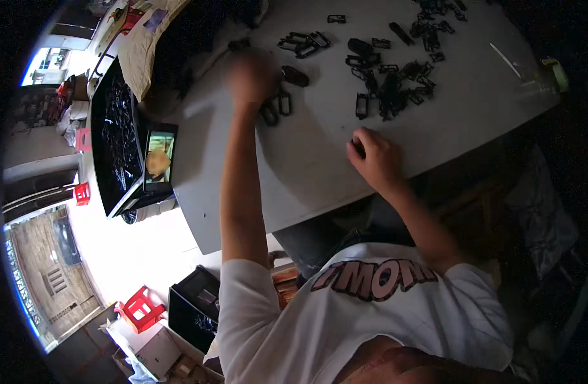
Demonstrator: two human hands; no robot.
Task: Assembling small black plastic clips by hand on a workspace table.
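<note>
My left hand (250, 78) is stretched out over the far left of the grey table (307, 166). It is smeared, so its fingers do not show. Close to it lie a black oval part (295, 76) and some small black rectangular frames (284, 104). My right hand (378, 160) rests near the table's front edge, its fingers curled closed around a small black part (358, 149), mostly hidden by them. Beyond that hand is a loose pile of black plastic frames (391, 89), with one frame (362, 105) lying apart at its left.
More black frames (303, 43) lie farther back. A thin pale stick (505, 61) and a clear container with a yellow-green rim (556, 73) are at the far right. Left of the table stand a phone (159, 157) and a bin of black parts (115, 128). A red stool (140, 310) stands lower left.
</note>
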